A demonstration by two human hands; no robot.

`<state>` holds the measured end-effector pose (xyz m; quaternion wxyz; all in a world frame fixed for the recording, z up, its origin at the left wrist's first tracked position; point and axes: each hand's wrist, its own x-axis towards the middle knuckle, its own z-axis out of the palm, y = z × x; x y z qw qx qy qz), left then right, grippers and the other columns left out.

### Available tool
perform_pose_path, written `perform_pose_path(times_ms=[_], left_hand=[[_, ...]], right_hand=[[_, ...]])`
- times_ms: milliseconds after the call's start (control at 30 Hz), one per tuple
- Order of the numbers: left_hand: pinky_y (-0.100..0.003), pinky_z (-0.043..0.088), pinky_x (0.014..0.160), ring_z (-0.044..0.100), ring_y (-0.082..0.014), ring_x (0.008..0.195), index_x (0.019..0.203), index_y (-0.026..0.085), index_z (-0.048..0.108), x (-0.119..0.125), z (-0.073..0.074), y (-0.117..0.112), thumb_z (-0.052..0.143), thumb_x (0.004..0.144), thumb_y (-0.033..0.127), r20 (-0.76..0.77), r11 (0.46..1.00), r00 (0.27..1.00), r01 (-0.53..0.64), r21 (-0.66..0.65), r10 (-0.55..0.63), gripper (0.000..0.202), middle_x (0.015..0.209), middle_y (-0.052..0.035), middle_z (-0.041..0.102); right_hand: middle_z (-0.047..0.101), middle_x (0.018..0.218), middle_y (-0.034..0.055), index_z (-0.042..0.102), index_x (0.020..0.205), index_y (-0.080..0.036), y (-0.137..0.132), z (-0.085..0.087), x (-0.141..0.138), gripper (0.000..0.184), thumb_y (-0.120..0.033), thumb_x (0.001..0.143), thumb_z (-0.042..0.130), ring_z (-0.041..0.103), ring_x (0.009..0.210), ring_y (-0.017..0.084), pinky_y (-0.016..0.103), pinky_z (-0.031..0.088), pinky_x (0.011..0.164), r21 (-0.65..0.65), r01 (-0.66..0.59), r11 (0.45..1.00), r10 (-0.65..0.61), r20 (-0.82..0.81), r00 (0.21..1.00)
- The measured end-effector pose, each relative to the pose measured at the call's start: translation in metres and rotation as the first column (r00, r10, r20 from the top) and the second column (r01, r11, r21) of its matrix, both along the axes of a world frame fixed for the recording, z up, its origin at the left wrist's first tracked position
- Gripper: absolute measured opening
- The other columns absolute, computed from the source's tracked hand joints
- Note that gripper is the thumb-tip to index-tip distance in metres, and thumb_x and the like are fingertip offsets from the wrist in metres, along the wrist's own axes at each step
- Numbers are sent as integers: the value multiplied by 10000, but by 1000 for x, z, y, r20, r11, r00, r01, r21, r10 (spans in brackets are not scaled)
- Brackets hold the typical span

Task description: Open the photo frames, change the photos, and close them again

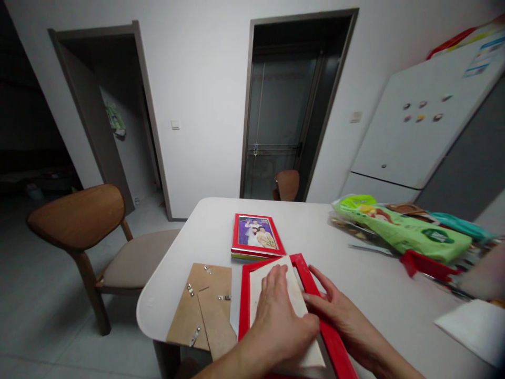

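A red picture frame (pixel 248 279) lies face down on the white table (pixel 366 273), with a white sheet (pixel 294 292) set inside it. My left hand (pixel 278 316) rests flat on that sheet, fingers stretched out. My right hand (pixel 337 310) lies on the frame's right edge, fingers spread along the red rail. A brown backing board (pixel 203 305) with metal clips lies just left of the frame. Behind it sits a second red frame (pixel 257 236) showing a photo, stacked on others.
Green and teal packets (pixel 406 229) and red items (pixel 428 266) crowd the table's right side, with white paper (pixel 475 326) near the right edge. A wooden chair (pixel 94 237) stands left of the table. A white fridge (pixel 426 121) and two dark doorways are behind.
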<state>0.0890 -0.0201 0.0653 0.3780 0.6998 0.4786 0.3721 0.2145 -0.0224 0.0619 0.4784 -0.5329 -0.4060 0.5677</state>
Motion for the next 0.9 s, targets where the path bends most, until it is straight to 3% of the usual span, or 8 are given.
perform_pose_path(times_ms=[67, 167, 233, 300, 400, 500, 733, 900], left_hand=[[-321, 288, 942, 349, -229, 1119, 1246, 161, 293, -13, 8, 7, 545, 592, 178, 57, 1000, 998, -13, 7, 12, 701, 1270, -87, 341], [-251, 419, 742, 514, -151, 825, 1191, 176, 345, -51, 12, 19, 471, 604, 106, 206, 996, 975, -76, -40, 83, 604, 1070, -65, 480], [-215, 427, 646, 523, -113, 685, 1171, 147, 335, -79, 4, 26, 469, 606, 102, 308, 983, 939, -113, -144, 153, 582, 897, -31, 519], [-201, 422, 593, 520, -101, 619, 1178, 128, 295, -102, -12, 29, 484, 627, 138, 346, 963, 914, -139, -230, 215, 583, 794, 2, 510], [-192, 402, 529, 502, -96, 556, 1197, 84, 252, -123, -40, 29, 458, 639, 125, 222, 933, 932, -218, -285, 286, 597, 713, 23, 485], [-186, 381, 528, 492, -98, 550, 1189, 77, 292, -129, -55, 25, 434, 603, 53, 126, 923, 941, -271, -272, 313, 603, 678, 33, 484], [-243, 395, 674, 537, -163, 737, 1150, 120, 402, -127, -56, 18, 406, 666, 70, -263, 962, 927, -273, 22, 269, 486, 815, -38, 578], [-293, 374, 809, 496, -206, 938, 1080, 117, 472, -130, -61, 17, 405, 673, 92, -324, 960, 907, -230, 159, 271, 414, 978, -93, 557]], right_hand=[[580, 520, -58, 151, 1294, -232, 5, -11, 9, 772, -317, 654, 574, 554, 486, 131, 226, 419, 481, 23, 17, 1000, -20, 137, 990], [547, 480, -62, 217, 1279, -144, 14, -28, 24, 715, -327, 661, 527, 515, 447, 125, 214, 374, 435, 53, 32, 998, -48, 334, 941], [568, 508, -38, 290, 1248, -93, 19, -38, 34, 667, -343, 662, 488, 536, 489, 145, 232, 386, 462, 78, 37, 996, -71, 486, 871], [596, 538, -9, 400, 1184, -72, 23, -45, 40, 607, -363, 655, 458, 560, 540, 173, 253, 400, 503, 114, 52, 992, -115, 667, 736], [646, 655, 36, 520, 1081, -91, 26, -52, 44, 517, -368, 653, 427, 587, 620, 201, 274, 413, 580, 159, 47, 986, -160, 839, 520], [660, 763, 61, 554, 1038, -117, 27, -56, 42, 457, -352, 681, 393, 599, 659, 203, 276, 418, 619, 158, -6, 987, -141, 898, 418], [639, 849, 115, 548, 1041, -72, 27, -66, 43, 454, -324, 708, 369, 591, 746, 224, 300, 423, 692, 157, -63, 986, -137, 959, 249], [600, 921, 131, 557, 1009, -93, 26, -63, 42, 421, -340, 704, 408, 553, 844, 235, 345, 405, 777, 296, -84, 951, -265, 927, 264]])
